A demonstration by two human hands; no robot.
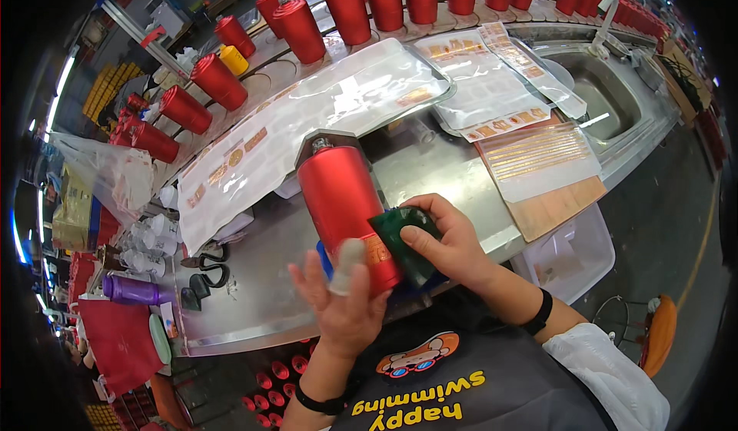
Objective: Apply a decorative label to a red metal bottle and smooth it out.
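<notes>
A glossy red bottle (338,193) lies tilted in a metal holder (306,140) with its clear neck pointing away from me. Near its base is a gold decal (377,251). My right hand (453,243) grips a dark green flat scraper (407,239), its edge against the bottle's right side by the decal. My left hand (346,304) is open at the lower left of the bottle, fingers spread and a pale cover on one finger. Whether those fingers touch the bottle I cannot tell. Something blue shows partly behind the bottle's base.
Decal sheets (231,162) cover a tray behind the holder, with more sheets (492,85) at right. A wooden board (557,208) sits beside a sink (603,93). Red bottles (346,8) line a conveyor at the back. At left are clear cups (150,243) and a purple container (131,289).
</notes>
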